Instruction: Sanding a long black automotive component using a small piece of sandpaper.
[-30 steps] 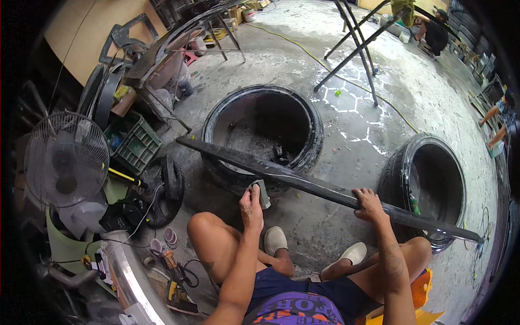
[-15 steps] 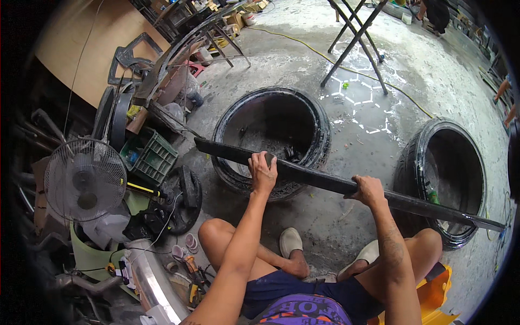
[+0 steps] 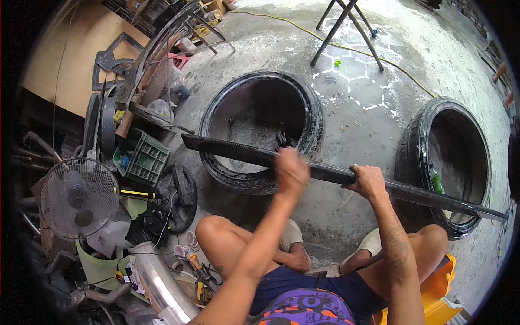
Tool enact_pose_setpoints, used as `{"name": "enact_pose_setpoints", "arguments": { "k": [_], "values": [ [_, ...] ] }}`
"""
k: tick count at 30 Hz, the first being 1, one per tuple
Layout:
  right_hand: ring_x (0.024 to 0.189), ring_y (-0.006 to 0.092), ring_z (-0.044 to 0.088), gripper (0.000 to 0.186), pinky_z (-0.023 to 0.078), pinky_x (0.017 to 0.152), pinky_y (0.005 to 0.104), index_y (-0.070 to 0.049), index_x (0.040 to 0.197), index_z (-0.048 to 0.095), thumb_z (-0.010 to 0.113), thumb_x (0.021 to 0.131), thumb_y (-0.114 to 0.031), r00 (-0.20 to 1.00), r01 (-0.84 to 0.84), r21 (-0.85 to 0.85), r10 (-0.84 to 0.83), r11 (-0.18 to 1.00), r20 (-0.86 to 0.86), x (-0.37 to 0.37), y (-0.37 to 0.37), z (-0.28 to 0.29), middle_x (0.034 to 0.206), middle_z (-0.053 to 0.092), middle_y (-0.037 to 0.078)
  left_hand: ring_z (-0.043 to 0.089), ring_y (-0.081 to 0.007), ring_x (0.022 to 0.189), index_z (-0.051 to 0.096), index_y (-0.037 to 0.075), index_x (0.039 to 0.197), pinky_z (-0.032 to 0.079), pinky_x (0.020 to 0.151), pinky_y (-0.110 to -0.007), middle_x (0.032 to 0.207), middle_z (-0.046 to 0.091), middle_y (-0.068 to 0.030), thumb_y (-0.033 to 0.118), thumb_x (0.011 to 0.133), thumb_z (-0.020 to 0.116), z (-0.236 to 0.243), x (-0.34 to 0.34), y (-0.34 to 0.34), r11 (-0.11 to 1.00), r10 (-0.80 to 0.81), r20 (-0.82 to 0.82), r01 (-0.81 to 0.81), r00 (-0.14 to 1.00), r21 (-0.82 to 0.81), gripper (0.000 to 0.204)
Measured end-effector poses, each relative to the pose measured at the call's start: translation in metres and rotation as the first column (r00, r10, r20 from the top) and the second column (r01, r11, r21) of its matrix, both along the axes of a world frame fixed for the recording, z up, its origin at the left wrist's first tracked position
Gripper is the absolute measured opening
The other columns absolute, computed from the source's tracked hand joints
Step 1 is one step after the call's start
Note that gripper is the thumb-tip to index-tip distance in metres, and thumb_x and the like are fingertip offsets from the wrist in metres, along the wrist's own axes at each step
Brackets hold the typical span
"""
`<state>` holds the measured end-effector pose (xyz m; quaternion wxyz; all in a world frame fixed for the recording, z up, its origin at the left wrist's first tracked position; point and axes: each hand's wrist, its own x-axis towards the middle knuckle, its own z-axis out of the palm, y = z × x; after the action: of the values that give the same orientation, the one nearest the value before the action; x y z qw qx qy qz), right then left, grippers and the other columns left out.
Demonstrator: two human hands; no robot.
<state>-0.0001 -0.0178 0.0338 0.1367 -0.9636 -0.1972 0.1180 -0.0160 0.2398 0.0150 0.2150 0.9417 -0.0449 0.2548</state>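
Observation:
A long, glossy black strip [image 3: 238, 151], with a woven look on its left part, lies across the tyre [image 3: 315, 116] in the middle and the tyre [image 3: 414, 130] on the right. My right hand [image 3: 369, 183] is closed on the strip between the two tyres, thumb on the near side. Smeared by motion, my left hand [image 3: 292, 172] is over the strip at the middle tyre's near right rim. Its fingers do not show clearly, nor whether they hold anything. Just beyond it, inside the middle tyre, is a small dark object [image 3: 284, 140] of unclear kind.
At left stand a mesh-guarded fan [image 3: 80, 197], a green crate [image 3: 145, 157] and a shiny metal cylinder [image 3: 162, 281]. A green bottle [image 3: 436, 181] lies in the right tyre. Black stand legs [image 3: 346, 27] and a yellow hose [image 3: 401, 68] are farther off. Something yellow [image 3: 433, 295] is at my right.
My left hand has slid rightward along the strip and is now blurred. My right hand keeps its grip in about the same place. The whole view has shifted slightly.

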Motion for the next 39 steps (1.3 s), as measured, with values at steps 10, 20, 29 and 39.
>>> {"name": "enact_pose_setpoints", "arguments": {
  "k": [10,20,29,39],
  "values": [
    [0.083,0.0346,0.071,0.050,0.055,0.073,0.0462,-0.010,0.097,0.071,0.084,0.071,-0.050,0.999,0.017,-0.028,-0.018,0.999,-0.040,-0.001,0.004,0.015,0.084,0.073,0.014,0.051,-0.0376,0.087,0.054,0.003,0.089,0.040,0.078,-0.050,0.089,0.052,-0.0191,0.010,0.088,0.057,0.018,0.017,0.060,0.968,0.235,0.140,-0.245,0.962,0.058,0.007],
    [0.080,0.0354,0.071,0.050,0.055,0.071,0.0454,-0.010,0.102,0.073,0.086,0.069,-0.047,1.000,0.016,0.020,-0.016,1.000,0.004,-0.005,0.006,0.014,0.082,0.073,0.015,0.052,-0.0381,0.085,0.055,0.002,0.087,0.041,0.076,-0.051,0.088,0.053,-0.0202,0.016,0.091,0.060,0.018,0.022,0.103,0.972,0.207,0.148,-0.221,0.967,0.086,0.015],
    [0.080,0.0350,0.071,0.052,0.055,0.072,0.0457,-0.012,0.102,0.073,0.085,0.069,-0.049,0.998,0.027,0.076,-0.031,0.997,0.046,-0.007,-0.009,0.006,0.083,0.073,0.014,0.052,-0.0420,0.089,0.056,-0.001,0.094,0.043,0.082,-0.052,0.096,0.053,-0.0237,0.019,0.092,0.062,0.009,0.008,0.011,0.994,-0.099,-0.047,0.101,0.994,0.046,0.021],
    [0.110,0.0352,0.066,0.068,0.053,0.093,0.0453,-0.014,0.129,0.065,0.083,0.073,-0.050,0.987,-0.151,0.167,0.158,0.974,-0.026,0.009,0.016,0.002,0.112,0.071,0.020,0.053,-0.0457,0.106,0.060,-0.005,0.115,0.044,0.093,-0.055,0.115,0.054,-0.0241,0.027,0.094,0.063,0.017,0.011,0.144,0.974,0.217,-0.113,-0.207,0.970,0.094,0.039]
  ]
}}
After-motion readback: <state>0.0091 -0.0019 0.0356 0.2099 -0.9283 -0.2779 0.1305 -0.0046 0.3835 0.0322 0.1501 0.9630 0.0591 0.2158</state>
